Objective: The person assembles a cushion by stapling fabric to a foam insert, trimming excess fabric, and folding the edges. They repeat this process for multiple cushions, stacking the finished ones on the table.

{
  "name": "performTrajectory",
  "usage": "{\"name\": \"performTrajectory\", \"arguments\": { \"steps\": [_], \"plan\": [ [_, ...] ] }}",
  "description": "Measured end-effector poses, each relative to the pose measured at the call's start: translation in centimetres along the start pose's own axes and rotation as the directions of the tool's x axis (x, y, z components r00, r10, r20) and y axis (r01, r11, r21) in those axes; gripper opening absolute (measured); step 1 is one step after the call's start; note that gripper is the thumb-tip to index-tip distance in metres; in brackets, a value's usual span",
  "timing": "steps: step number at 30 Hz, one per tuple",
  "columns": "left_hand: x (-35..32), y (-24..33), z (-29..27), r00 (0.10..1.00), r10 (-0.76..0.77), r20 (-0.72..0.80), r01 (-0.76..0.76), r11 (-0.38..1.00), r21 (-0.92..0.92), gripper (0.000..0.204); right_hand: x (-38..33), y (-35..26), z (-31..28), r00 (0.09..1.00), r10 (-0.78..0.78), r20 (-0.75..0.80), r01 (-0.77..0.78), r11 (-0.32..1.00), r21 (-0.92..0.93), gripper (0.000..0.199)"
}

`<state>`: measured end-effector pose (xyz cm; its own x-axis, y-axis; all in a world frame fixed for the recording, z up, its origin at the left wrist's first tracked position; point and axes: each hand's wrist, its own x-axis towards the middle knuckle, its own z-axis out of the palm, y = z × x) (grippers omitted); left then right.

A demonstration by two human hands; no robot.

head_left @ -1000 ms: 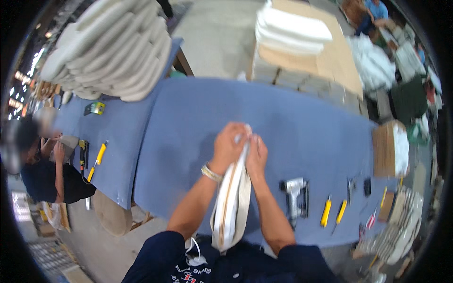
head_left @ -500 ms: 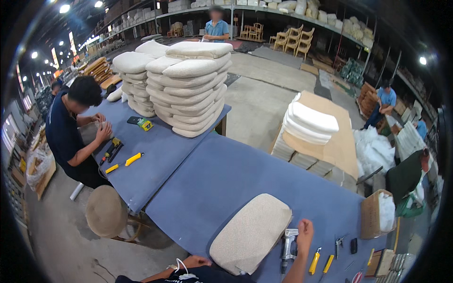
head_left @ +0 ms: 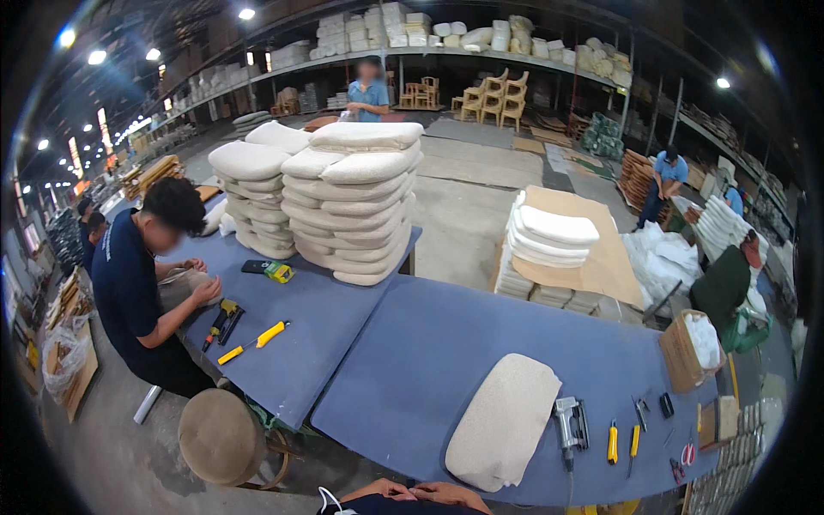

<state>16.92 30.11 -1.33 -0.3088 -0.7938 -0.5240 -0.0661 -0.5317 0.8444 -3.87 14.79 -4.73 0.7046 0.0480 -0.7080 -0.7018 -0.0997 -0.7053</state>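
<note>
Both my hands are drawn in at the lower edge, close together in front of my body. My left hand (head_left: 380,490) and my right hand (head_left: 451,493) have their fingers curled together; anything pinched between them is too small to make out. Beyond them, on the blue table (head_left: 390,386), lies a beige fabric-covered seat cushion (head_left: 502,421), touched by neither hand. Right of the cushion rests a silver staple gun (head_left: 569,425) with a hose running toward the near edge.
Yellow-handled tools (head_left: 612,442), scissors (head_left: 688,453) and a cardboard box (head_left: 689,348) sit at the right. Stacked beige cushions (head_left: 348,202) stand on the adjoining table. A co-worker (head_left: 146,283) works there at left, beside a round stool (head_left: 221,436). White pads (head_left: 554,232) are piled beyond.
My right hand has left the staple gun's side and my left hand the cushion's corner; both have come together near my body. The view has shifted, and the cushion appears farther right.
</note>
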Motion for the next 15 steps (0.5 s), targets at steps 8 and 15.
{"name": "performTrajectory", "arguments": {
  "steps": [8, 15],
  "plan": [
    [-2.1, -0.8, -1.7, 0.997, -0.004, -0.071, -0.006, 0.990, -0.143, 0.032, 1.7, -1.2, 1.3, 0.991, -0.130, 0.023, 0.128, 0.989, 0.072, 0.069],
    [-2.3, 1.4, -1.1, 0.967, -0.125, -0.221, 0.150, 0.983, 0.101, 0.046, 3.7, 2.9, 0.5, 0.988, -0.156, 0.019, 0.155, 0.987, 0.044, 0.047]
  ]
}}
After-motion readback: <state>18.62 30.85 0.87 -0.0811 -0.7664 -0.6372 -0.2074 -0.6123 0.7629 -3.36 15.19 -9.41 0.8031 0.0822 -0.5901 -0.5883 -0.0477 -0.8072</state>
